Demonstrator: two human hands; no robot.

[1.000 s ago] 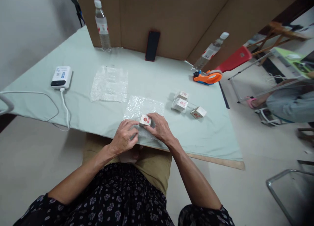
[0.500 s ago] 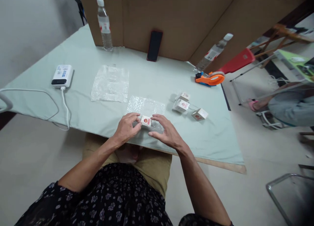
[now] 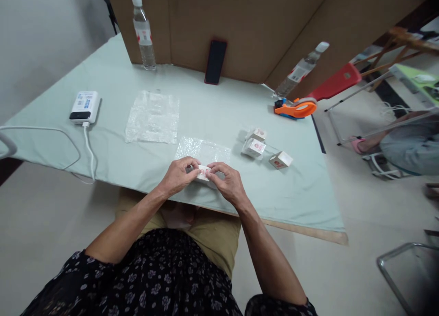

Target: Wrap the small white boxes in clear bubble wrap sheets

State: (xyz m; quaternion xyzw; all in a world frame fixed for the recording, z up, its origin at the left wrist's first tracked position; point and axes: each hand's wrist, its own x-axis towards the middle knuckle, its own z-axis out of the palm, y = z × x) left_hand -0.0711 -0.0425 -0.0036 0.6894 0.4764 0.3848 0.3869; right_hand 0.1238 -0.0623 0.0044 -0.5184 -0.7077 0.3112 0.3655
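Between my two hands is a small white box (image 3: 203, 173) with a red printed label, close to the table's near edge. My left hand (image 3: 179, 177) pinches its left side with thumb and forefinger. On the other side, the fingers of my right hand (image 3: 227, 182) are closed on the box's right end. A sheet of clear bubble wrap (image 3: 203, 148) lies flat beyond the box; its near part seems drawn up over the box, since the label looks hazy. To the right sit two small boxes in clear wrap (image 3: 254, 147) and one bare box (image 3: 281, 160).
Another bubble-wrap sheet (image 3: 152, 117) lies left of centre. A white power bank (image 3: 85, 106) with a cable is farther left. An orange tape dispenser (image 3: 297, 109) stands at right. Two water bottles (image 3: 144, 39) and a phone (image 3: 216, 62) are by the cardboard screen (image 3: 240, 28). A person's leg shows far right.
My right hand has moved left and its spread fingers have closed on the box. Both hands now grip it, and its label has turned hazy under the wrap.
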